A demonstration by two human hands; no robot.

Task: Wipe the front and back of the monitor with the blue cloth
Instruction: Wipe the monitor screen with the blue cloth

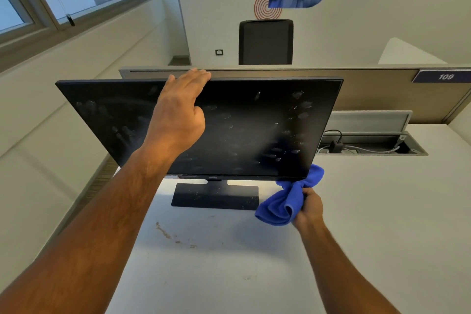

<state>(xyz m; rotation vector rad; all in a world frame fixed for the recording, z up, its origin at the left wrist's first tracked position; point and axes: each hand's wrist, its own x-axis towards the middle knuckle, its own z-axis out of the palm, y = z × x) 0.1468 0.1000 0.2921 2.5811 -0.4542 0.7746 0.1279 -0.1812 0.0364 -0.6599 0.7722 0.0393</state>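
A black monitor (pixel 242 130) stands on the white desk, its dark screen covered in smudges and fingerprints, on a flat black base (pixel 216 196). My left hand (pixel 178 112) rests on the monitor's top edge near the middle, fingers straight over the rim. My right hand (pixel 309 208) grips a bunched blue cloth (pixel 285 204) just below the screen's lower right corner. The cloth's upper end touches that corner. The monitor's back is hidden.
The white desk (pixel 229 262) has brown dirt marks in front of the base. Behind the monitor runs a partition (pixel 369 94) with a "109" label, an open cable tray (pixel 369 145) with plugs, and a black chair (pixel 265 42) beyond.
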